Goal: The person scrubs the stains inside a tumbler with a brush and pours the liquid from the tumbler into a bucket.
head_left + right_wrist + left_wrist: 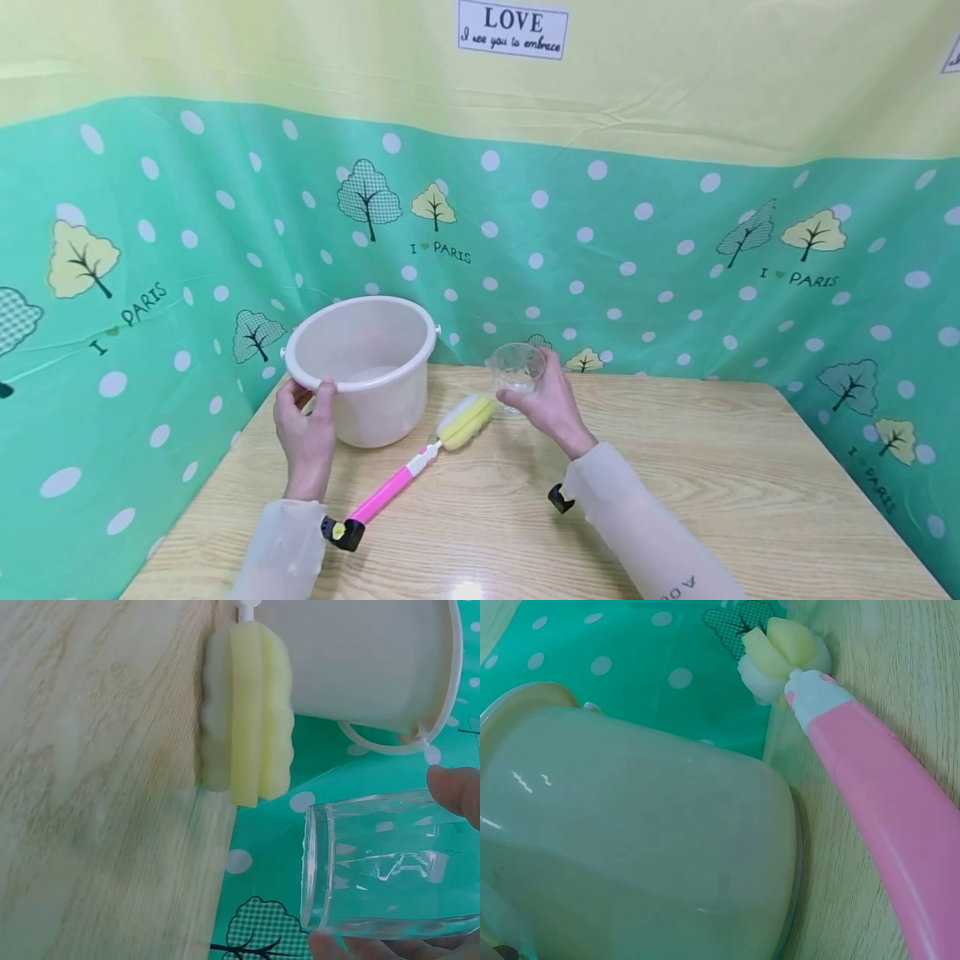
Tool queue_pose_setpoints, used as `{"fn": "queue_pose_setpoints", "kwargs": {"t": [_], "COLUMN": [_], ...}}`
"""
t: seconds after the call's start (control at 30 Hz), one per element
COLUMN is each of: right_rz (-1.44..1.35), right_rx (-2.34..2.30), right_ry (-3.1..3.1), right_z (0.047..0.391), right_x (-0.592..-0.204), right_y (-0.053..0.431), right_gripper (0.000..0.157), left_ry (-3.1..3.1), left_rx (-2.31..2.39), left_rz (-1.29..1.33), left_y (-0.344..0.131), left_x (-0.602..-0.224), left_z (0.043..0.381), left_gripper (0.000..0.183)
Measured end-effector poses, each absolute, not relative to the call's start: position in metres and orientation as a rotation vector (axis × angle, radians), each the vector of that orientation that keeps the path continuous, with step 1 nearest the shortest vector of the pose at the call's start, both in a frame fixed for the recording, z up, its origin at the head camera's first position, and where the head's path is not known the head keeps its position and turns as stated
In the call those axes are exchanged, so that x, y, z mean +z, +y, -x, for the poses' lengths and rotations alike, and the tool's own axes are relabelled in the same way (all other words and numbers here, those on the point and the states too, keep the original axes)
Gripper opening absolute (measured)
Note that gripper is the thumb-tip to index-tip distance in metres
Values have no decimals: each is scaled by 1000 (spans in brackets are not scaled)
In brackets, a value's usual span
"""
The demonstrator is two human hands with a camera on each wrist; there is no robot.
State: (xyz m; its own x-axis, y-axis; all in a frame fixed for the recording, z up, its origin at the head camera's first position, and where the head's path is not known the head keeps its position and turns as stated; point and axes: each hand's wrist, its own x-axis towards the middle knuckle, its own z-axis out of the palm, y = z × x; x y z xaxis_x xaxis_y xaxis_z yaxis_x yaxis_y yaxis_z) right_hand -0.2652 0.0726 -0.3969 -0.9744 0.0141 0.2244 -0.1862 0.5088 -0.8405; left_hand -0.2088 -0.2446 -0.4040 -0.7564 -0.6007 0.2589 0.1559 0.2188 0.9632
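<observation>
My left hand (pixel 306 433) is at the near left rim of a white plastic bucket (pixel 382 408), its thumb and fingers gripping the edge. The bucket stands upright at the back left of the table. A clear drinking glass (pixel 517 375) is in my right hand (pixel 551 400), thumb on one side and fingers round the other. In the right wrist view the glass (pixel 390 866) looks transparent, with nothing visible inside. Between the hands lies a sponge bottle brush with a pink handle (pixel 386 493) and a yellow and white sponge head (pixel 465 422), the head just left of the glass.
The wooden table (pixel 675 483) reaches back to a green and yellow printed cloth (pixel 570 250) that hangs behind it and on both sides. Behind the bucket, its white carrying handle (pixel 375 746) hangs down.
</observation>
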Motion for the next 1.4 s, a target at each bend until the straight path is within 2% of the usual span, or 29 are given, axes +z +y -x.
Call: {"fn": "queue_pose_setpoints", "kwargs": {"t": [0.23, 0.63, 1.0, 1.4], "right_rz": [-121, -40, 23, 57], "right_rx": [1508, 1539, 1558, 1516], "right_ry": [-2549, -2605, -2623, -2643], "right_z": [267, 272, 271, 272], "right_x": [-403, -410, -420, -425], "right_y": [76, 82, 84, 83], "right_gripper": [95, 104, 105, 99], "left_ry": [-1877, -1874, -1881, -1890], "left_rx": [-1590, -1590, -1591, -1598], "left_rz": [-398, -384, -394, -405], "left_y": [-245, -245, -245, -246], "left_x": [-405, -404, -404, -403], "left_z": [209, 210, 209, 208], "left_gripper": [57, 57, 58, 60]}}
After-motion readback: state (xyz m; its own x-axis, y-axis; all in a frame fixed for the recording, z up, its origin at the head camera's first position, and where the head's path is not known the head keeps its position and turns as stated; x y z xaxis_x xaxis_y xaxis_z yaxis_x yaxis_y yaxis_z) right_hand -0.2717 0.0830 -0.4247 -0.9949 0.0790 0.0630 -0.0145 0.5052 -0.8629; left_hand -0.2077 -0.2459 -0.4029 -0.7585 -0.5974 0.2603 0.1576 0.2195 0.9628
